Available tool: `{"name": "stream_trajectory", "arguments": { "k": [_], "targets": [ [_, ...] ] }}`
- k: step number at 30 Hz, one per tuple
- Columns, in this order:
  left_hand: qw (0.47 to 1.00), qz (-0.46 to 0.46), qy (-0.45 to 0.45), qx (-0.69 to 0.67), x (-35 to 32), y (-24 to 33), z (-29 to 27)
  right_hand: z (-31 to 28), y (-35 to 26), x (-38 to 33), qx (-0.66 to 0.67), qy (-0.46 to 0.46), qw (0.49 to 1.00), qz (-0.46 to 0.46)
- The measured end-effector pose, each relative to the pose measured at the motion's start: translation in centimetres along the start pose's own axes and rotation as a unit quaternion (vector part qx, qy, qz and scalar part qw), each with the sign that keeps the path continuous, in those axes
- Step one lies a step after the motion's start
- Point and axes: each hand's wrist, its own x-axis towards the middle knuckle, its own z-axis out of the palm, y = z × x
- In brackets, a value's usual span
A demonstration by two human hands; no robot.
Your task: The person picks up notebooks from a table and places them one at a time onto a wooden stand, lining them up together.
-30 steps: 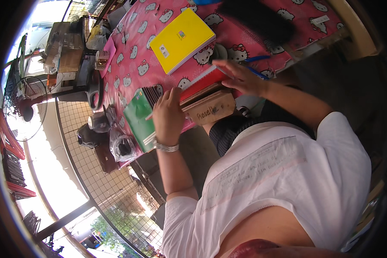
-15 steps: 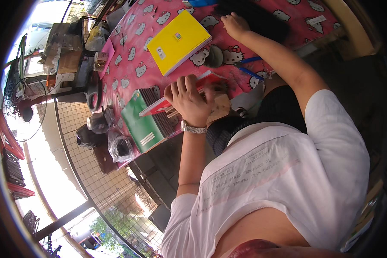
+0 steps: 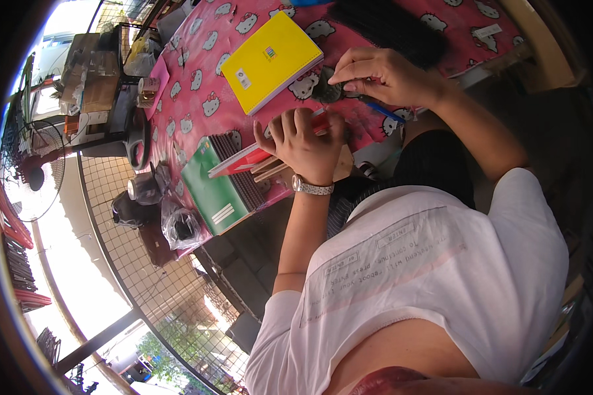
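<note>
My left hand (image 3: 304,143), with a metal wristwatch, is curled over a red notebook (image 3: 234,161), its fingers bent across the upper edge. The red notebook lies tilted over a pile of green notebooks (image 3: 211,191) with dark spines. Brownish edges (image 3: 268,170) show beneath my left palm. My right hand (image 3: 389,78) is bent with thumb and fingers drawn together beside a dark round object (image 3: 327,87). Whatever is between those fingertips is too small to make out. Beneath the right hand lies a blue pen-like stick (image 3: 383,110). A yellow notebook (image 3: 270,59) rests flat beyond both hands.
A pink patterned cloth (image 3: 194,105) covers the table. At the far right lies a black, soft-looking item (image 3: 389,29). Along the left edge are a clear plastic bag (image 3: 180,227) and a cup (image 3: 138,189). A standing fan (image 3: 36,171) and cardboard boxes (image 3: 95,79) are farther left.
My right hand has come nearer from beside the black item to the dark round object, its fingers drawn together. My left hand has shifted slightly right and down over the red notebook.
</note>
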Motion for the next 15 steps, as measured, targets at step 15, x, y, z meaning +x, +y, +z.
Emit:
{"name": "stream_trajectory", "arguments": {
  "k": [15],
  "targets": [
    [0.997,0.026,-0.072,-0.018,-0.7,-1.0,-1.5,0.8,-1.9,-0.5,-0.065,-0.029,0.996,-0.057]
  ]
}}
